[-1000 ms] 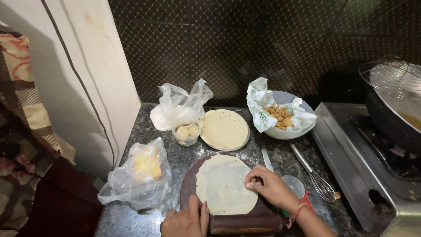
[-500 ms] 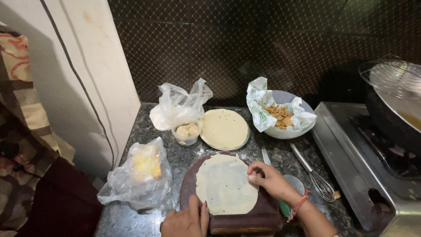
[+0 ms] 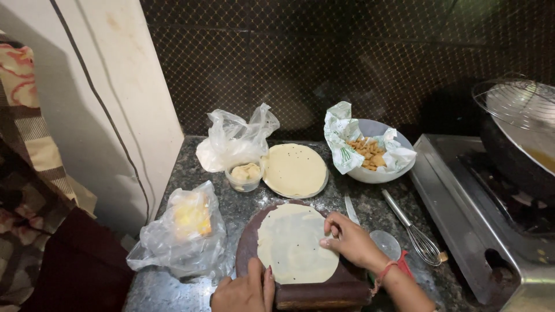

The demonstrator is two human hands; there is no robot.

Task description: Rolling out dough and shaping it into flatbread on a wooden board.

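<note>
On a dark stone counter (image 3: 231,214), the right hand (image 3: 352,242) pinches the dough round's (image 3: 292,242) rim (soft, tearable) while the left hand (image 3: 245,292) presses flat.

Two hands, the left hand (image 3: 243,292) and the right hand (image 3: 351,242). Two rolled dough discs: one on the round board (image 3: 296,242), one on the plate (image 3: 295,169). Two clear plastic bags (image 3: 182,234) (image 3: 234,138). One white bowl (image 3: 378,173), one whisk (image 3: 413,231), one knife (image 3: 351,209), one dark pan (image 3: 517,156), one small cup of dough balls (image 3: 245,175).
</note>
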